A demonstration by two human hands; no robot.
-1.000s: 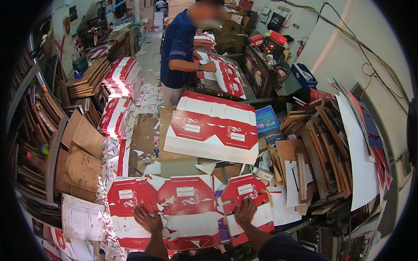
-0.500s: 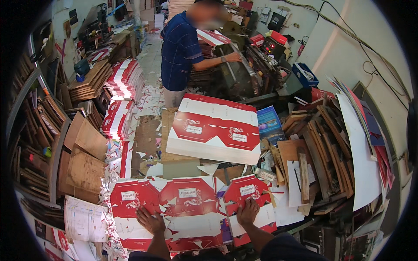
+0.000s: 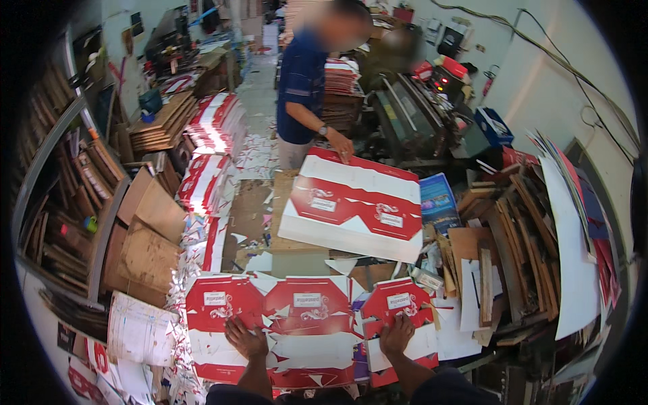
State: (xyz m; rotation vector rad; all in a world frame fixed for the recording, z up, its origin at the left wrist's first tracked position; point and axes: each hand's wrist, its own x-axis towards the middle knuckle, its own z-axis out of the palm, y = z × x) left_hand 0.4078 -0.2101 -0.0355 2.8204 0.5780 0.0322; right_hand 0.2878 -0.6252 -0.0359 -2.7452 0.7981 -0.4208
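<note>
Red and white printed cardboard sheets [image 3: 307,305] lie flat along the front of the table, with small cut scraps scattered on them. My left hand [image 3: 246,339] rests on the left part of the cardboard, its fingers spread. On a narrower red and white cardboard piece [image 3: 398,295] at the right, my right hand [image 3: 397,335] lies with fingers stretched out. A gap with a purple strip showing separates the two pieces. Beyond them stands a thick stack of printed cardboard sheets [image 3: 354,192], and a co-worker's hand [image 3: 339,145] touches its far edge.
A co-worker in a blue shirt [image 3: 300,88] stands behind the stack, beside a dark press-like machine [image 3: 422,115]. Wooden boards [image 3: 520,236] crowd the right side. Tall stacks of printed sheets [image 3: 216,125] and a wooden rack [image 3: 101,223] stand left. Paper scraps litter the floor.
The co-worker's hand has moved from the machine to the big stack's far edge. The whole view has shifted slightly. My hands stay flat on the cardboard.
</note>
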